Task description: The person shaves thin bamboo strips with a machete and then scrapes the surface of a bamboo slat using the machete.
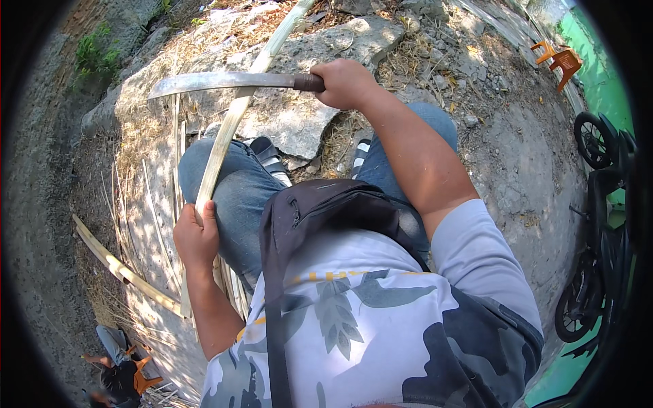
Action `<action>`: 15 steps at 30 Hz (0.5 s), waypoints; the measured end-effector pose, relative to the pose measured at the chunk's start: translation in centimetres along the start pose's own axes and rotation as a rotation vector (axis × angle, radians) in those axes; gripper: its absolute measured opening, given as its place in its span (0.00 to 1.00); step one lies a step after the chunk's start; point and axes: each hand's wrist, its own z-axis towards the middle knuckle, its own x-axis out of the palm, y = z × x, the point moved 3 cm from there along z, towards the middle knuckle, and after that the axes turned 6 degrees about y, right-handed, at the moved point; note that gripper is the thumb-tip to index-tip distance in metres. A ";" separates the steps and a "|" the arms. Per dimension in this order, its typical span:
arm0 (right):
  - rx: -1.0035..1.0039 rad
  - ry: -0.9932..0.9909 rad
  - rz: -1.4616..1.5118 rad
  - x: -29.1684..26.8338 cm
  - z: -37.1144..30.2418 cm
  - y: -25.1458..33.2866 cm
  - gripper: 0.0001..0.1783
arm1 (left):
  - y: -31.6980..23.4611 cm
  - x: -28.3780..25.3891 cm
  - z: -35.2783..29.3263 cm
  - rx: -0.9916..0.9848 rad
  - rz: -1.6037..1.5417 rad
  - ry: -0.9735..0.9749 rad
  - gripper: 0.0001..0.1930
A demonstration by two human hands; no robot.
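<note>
My right hand [343,83] is closed round the dark handle of a machete [204,82], whose long, slightly curved blade points left. The blade lies across a pale split bamboo strip [228,139], apparently touching it. That strip slants from beside my left thigh up past the blade to the top of the view. Near its lower end my left hand [196,234] grips it, thumb along the top. Part of the strip's lower end passes behind this hand.
Thin bamboo strips [158,207] and a longer split piece [126,275] lie on the ground at left. Broken concrete slabs [292,126] lie ahead of my feet. A motorcycle [592,251] and an orange chair [566,64] stand at right. Another person [119,370] sits at lower left.
</note>
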 end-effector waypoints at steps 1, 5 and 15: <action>0.027 -0.023 0.043 0.0 0.0 -0.4 0.12 | 0.1 0.1 0.0 -0.001 0.001 -0.005 0.27; 0.087 -0.021 0.117 -0.1 -0.5 -0.8 0.14 | -0.2 -0.2 0.0 0.010 0.019 -0.017 0.27; -0.061 -0.007 0.072 0.1 -0.7 1.1 0.13 | 0.0 -0.1 0.0 0.019 0.016 -0.028 0.26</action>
